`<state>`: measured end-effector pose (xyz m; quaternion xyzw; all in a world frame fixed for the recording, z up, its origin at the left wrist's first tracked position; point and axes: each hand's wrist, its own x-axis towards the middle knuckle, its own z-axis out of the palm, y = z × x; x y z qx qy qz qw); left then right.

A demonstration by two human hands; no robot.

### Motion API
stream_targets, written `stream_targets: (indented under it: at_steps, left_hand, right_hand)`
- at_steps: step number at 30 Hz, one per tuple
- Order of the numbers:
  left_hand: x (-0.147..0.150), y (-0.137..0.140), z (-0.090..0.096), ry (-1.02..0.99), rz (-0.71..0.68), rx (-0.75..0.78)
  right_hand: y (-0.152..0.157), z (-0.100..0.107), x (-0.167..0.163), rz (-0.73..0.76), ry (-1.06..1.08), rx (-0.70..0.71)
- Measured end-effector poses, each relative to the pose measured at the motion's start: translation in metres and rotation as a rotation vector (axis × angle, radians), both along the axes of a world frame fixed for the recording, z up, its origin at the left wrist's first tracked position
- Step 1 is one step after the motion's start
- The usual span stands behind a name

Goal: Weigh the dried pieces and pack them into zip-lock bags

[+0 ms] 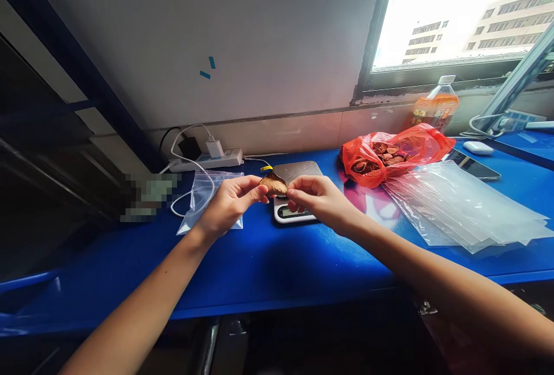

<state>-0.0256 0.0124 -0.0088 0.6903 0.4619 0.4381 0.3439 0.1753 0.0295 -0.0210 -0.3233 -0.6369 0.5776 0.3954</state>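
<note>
Between my two hands is a thin, curved brown slice (274, 185), dried-looking and dark at its upper edge. My left hand (231, 202) pinches its left end with thumb and forefinger. At the right end, the fingertips of my right hand (314, 197) are closed on the same slice. Just behind and below it lies a white digital scale (298, 168) with a metal top; its display is partly covered by my right hand. A red plastic bag (367, 174), open at the top, holds several similar dried brown slices (385, 154) to the right.
Clear zip bags (471, 207) are fanned out at the right of the blue table (268, 277). Another clear bag (193, 205) lies beside my left hand, under a white cable. A power strip (225, 158), a phone (474, 165), a white case (478, 147) and a drink bottle (438, 104) stand along the back.
</note>
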Motion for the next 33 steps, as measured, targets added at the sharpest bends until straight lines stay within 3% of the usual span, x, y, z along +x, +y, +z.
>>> stream_targets:
  at_steps: [8, 13, 26, 33]
  left_hand:
    - [0.001, 0.003, 0.001, 0.023, 0.042, -0.015]
    - [0.001, 0.002, 0.002, 0.069, -0.003, -0.034]
    - [-0.003, 0.002, 0.003, 0.158, -0.096, -0.103]
    - [-0.003, 0.004, 0.0, 0.264, 0.016, -0.034]
  right_hand:
    - [0.003, 0.001, 0.0, -0.1, -0.076, 0.042]
    - [0.007, -0.004, 0.001, -0.137, -0.158, 0.108]
    - [0.009, -0.008, 0.0, -0.138, -0.164, 0.099]
    - [0.013, -0.013, 0.0, -0.148, -0.209, 0.181]
